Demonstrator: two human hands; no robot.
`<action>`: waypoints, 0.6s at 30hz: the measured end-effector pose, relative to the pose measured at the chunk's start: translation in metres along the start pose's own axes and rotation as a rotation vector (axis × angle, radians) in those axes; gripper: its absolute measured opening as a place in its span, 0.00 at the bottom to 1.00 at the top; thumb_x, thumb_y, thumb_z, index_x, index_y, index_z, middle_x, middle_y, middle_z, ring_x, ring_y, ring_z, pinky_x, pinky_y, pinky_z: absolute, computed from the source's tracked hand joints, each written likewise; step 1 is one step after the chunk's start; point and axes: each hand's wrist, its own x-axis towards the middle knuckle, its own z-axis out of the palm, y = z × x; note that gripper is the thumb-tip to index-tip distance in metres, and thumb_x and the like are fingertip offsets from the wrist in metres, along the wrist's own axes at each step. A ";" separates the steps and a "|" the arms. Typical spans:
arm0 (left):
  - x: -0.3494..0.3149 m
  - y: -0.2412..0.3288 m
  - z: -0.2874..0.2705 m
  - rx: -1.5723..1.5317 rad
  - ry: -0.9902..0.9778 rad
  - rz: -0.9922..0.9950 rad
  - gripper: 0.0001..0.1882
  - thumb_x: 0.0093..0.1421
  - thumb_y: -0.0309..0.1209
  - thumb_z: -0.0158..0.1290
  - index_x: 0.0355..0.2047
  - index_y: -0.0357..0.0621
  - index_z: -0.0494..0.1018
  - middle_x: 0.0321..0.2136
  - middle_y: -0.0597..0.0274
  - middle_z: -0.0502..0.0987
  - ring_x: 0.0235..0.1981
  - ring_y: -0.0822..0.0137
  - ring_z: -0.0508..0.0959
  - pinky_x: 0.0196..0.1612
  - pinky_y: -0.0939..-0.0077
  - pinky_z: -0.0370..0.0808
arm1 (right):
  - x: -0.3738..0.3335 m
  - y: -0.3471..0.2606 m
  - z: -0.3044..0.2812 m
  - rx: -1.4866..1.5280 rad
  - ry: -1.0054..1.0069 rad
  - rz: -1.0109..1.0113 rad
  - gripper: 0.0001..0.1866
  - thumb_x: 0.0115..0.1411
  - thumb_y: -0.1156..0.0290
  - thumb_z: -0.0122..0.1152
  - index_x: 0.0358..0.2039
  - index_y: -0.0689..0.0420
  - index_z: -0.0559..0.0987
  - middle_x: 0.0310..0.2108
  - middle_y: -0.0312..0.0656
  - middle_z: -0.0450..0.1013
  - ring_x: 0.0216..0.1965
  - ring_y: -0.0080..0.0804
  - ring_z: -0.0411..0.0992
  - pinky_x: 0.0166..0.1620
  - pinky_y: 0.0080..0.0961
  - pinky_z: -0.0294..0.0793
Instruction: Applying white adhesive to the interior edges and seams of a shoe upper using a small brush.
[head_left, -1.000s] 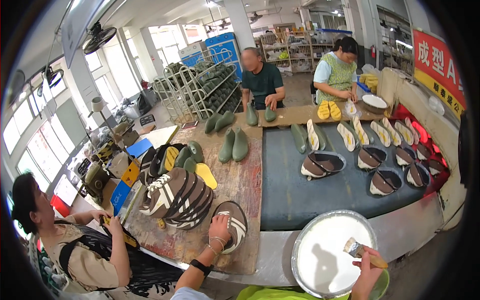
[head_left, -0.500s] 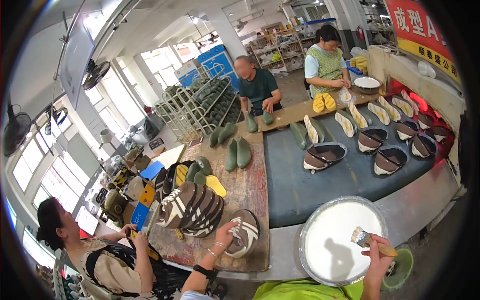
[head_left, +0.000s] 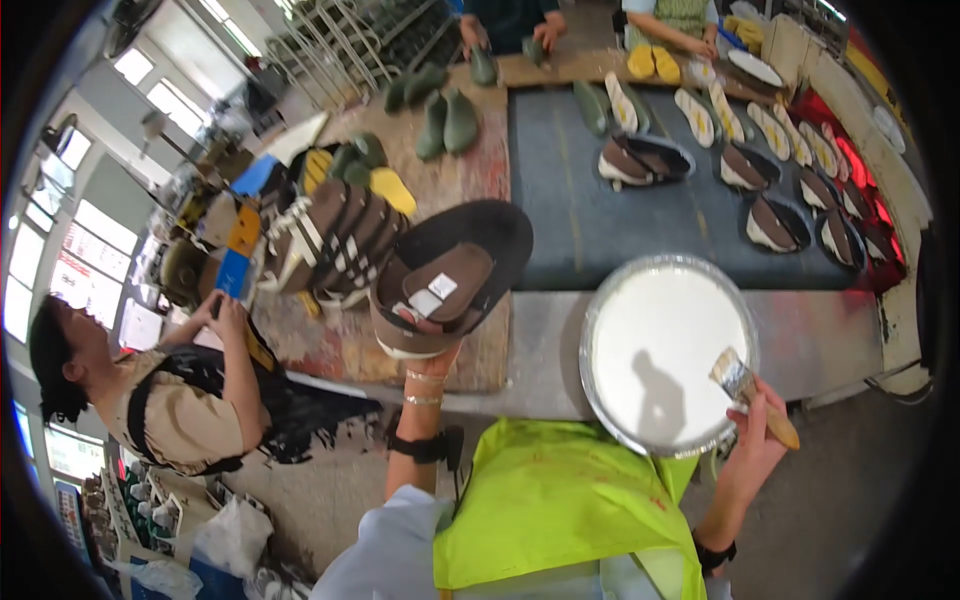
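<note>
Shoe [head_left: 466,264], long axis diagonally up rightward

Lime-green apron [head_left: 560,490] over pale grey-blue clothing [head_left: 575,583], with dark bands at both arms.
The apron looks smooth and creased, with faint reddish smudges. A pale grey-blue sleeve [head_left: 385,545] covers part of the left arm. Near the bare left hand [head_left: 437,355] sit slim, silvery bracelets [head_left: 424,400], then a wide black band [head_left: 420,448]. A second dark band [head_left: 714,556] circles the arm below the bare right hand [head_left: 760,428].
</note>
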 end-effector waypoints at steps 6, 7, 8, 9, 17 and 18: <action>-0.002 -0.018 -0.024 0.106 0.211 -0.196 0.21 0.54 0.39 0.57 0.46 0.43 0.71 0.45 0.52 0.76 0.45 0.53 0.77 0.49 0.50 0.74 | 0.004 -0.002 0.017 -0.072 -0.034 -0.034 0.12 0.60 0.72 0.55 0.41 0.68 0.75 0.41 0.46 0.73 0.35 0.27 0.73 0.34 0.22 0.76; -0.003 -0.009 -0.027 0.105 0.239 -0.159 0.17 0.55 0.34 0.55 0.43 0.41 0.72 0.42 0.51 0.76 0.43 0.54 0.77 0.48 0.51 0.75 | 0.008 0.001 0.019 -0.084 -0.069 0.008 0.12 0.60 0.73 0.56 0.39 0.69 0.76 0.40 0.45 0.73 0.35 0.27 0.73 0.33 0.22 0.77; -0.005 -0.005 -0.027 0.530 0.136 0.047 0.14 0.54 0.31 0.54 0.41 0.40 0.72 0.40 0.51 0.76 0.41 0.56 0.78 0.47 0.53 0.75 | 0.014 0.008 0.022 -0.057 -0.094 0.005 0.10 0.59 0.74 0.57 0.36 0.70 0.78 0.40 0.45 0.74 0.34 0.26 0.73 0.32 0.21 0.78; -0.008 -0.001 -0.024 1.053 0.046 0.382 0.11 0.54 0.27 0.54 0.38 0.38 0.71 0.38 0.51 0.77 0.39 0.58 0.78 0.47 0.55 0.75 | 0.019 0.015 0.022 -0.094 -0.139 0.022 0.10 0.59 0.74 0.57 0.34 0.69 0.79 0.39 0.44 0.74 0.34 0.26 0.73 0.32 0.21 0.78; -0.054 -0.009 0.089 1.850 -0.237 0.765 0.23 0.53 0.22 0.57 0.50 0.37 0.66 0.44 0.52 0.72 0.45 0.62 0.73 0.52 0.68 0.69 | 0.054 0.079 0.052 -0.431 -0.311 0.041 0.09 0.55 0.69 0.59 0.32 0.62 0.81 0.25 0.37 0.78 0.24 0.23 0.73 0.30 0.21 0.71; -0.057 -0.013 0.101 1.838 -0.264 0.549 0.25 0.51 0.20 0.59 0.50 0.37 0.67 0.44 0.53 0.72 0.45 0.62 0.73 0.52 0.69 0.69 | 0.054 0.081 0.055 -0.383 -0.340 -0.008 0.09 0.55 0.69 0.59 0.32 0.62 0.81 0.25 0.37 0.78 0.24 0.23 0.73 0.30 0.21 0.71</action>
